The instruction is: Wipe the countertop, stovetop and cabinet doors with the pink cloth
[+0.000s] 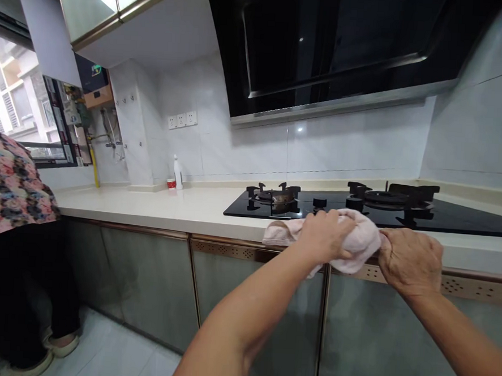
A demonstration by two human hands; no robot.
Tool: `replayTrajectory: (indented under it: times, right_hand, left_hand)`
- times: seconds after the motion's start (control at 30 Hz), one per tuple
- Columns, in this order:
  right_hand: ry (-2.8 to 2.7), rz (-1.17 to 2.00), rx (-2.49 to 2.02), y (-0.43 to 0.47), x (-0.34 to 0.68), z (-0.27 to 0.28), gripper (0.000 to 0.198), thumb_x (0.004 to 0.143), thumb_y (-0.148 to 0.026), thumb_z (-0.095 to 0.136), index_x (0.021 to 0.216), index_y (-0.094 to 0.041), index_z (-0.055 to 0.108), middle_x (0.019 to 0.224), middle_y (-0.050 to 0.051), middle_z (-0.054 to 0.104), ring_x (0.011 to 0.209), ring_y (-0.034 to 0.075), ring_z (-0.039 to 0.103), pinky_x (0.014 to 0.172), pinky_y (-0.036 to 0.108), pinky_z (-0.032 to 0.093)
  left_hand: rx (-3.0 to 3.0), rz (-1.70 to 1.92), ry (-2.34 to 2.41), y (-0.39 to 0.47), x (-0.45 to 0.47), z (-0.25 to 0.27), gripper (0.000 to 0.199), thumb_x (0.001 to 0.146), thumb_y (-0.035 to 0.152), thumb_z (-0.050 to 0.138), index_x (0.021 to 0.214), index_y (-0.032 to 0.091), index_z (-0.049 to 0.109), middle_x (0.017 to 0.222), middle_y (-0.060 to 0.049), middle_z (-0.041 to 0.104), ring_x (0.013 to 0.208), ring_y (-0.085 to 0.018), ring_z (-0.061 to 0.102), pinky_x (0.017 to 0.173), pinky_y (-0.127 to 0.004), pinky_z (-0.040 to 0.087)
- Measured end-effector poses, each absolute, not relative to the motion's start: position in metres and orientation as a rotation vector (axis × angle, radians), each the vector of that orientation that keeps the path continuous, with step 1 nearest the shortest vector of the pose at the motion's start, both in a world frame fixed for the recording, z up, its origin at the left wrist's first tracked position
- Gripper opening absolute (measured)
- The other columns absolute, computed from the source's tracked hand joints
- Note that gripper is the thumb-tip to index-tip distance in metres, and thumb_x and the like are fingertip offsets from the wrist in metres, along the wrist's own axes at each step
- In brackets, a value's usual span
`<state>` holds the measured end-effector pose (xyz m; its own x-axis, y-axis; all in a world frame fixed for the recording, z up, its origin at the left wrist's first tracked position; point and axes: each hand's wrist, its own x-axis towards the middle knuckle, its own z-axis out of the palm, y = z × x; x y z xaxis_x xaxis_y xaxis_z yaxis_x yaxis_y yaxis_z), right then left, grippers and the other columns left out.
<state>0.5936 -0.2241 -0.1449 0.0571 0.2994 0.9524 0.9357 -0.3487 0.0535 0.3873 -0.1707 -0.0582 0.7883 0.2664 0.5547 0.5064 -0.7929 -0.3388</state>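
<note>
A pale pink cloth point(361, 246) is bunched at the counter's front edge, just before the black gas cooktop point(292, 210). My left hand point(325, 235) is closed on its middle, with one end of the cloth spreading out to the left over the counter edge. At the right end of the cloth, my right hand point(412, 259) is closed in a fist round it; the fingertips are hidden from view. A black control knob point(319, 203) stands on the cooktop just beyond my left hand.
A black range hood point(327, 51) overhangs the cooktop. Left along the white counter point(207, 205) stand a white bottle point(177, 173) and a small red container point(171, 183). Another person point(16, 196) in a flowered top stands at far left. Cabinets point(152, 273) run below.
</note>
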Motion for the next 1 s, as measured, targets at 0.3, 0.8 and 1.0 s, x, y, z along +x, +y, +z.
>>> replayTrajectory:
  times: [0.3, 0.8, 1.0]
  right_hand:
    - [-1.368, -1.270, -1.655, -0.232, 0.604, -0.146, 0.035, 0.096, -0.034, 0.032, 0.104, -0.023, 0.064, 0.098, 0.015, 0.069, 0.095, 0.031, 0.058, 0.092, 0.043, 0.039]
    - [-1.427, -1.195, -1.571, -0.240, 0.599, -0.141, 0.044, 0.102, -0.038, 0.030, 0.114, -0.018, 0.068, 0.110, 0.013, 0.071, 0.100, 0.027, 0.059, 0.097, 0.042, 0.038]
    - [-1.392, -1.195, -1.595, -0.241, 0.588, -0.136, 0.039, 0.103, -0.034, 0.033, 0.112, -0.017, 0.067, 0.107, 0.011, 0.070, 0.097, 0.025, 0.056, 0.095, 0.039, 0.035]
  left_hand:
    - [-2.516, -0.753, -0.506, -0.167, 0.396, -0.062, 0.064, 0.081, 0.062, 0.071, 0.134, 0.028, 0.056, 0.113, -0.011, 0.058, 0.099, -0.027, 0.058, 0.075, -0.038, 0.043]
    - [-2.423, -0.669, -1.061, -0.099, 0.186, -0.053, 0.085, 0.071, 0.063, 0.077, 0.144, 0.028, 0.052, 0.123, -0.008, 0.059, 0.110, -0.028, 0.058, 0.095, -0.037, 0.045]
    - [-2.223, -0.604, -1.382, -0.070, 0.094, -0.044, 0.086, 0.073, 0.058, 0.077, 0.146, 0.026, 0.047, 0.131, -0.013, 0.056, 0.116, -0.033, 0.057, 0.097, -0.040, 0.045]
